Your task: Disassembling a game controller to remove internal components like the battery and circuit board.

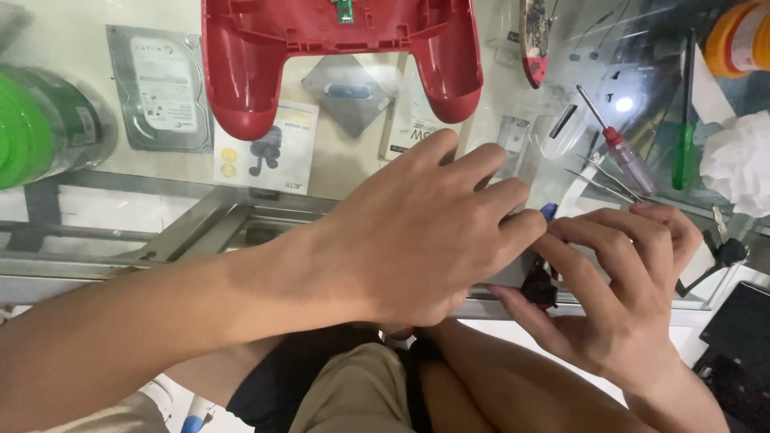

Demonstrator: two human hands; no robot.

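Observation:
My left hand (425, 232) lies palm down over the front edge of the glass counter (72, 48), its fingers curled over something I cannot see. My right hand (618, 273) meets it from the right, fingers pinching a small black part (539, 287) at the counter's edge. A blue tip (549, 211) pokes out between the two hands. Most of what they hold is hidden under the left hand. A red game controller shell (265, 48) lies open side up at the back of the counter.
A red-handled screwdriver (622, 152), metal tweezers (601, 180) and a green-handled tool (684, 152) lie at the right. White crumpled tissue (742, 164) and an orange container (742, 36) sit far right. A hard drive (160, 88) shows under the glass, a green object (36, 128) at left.

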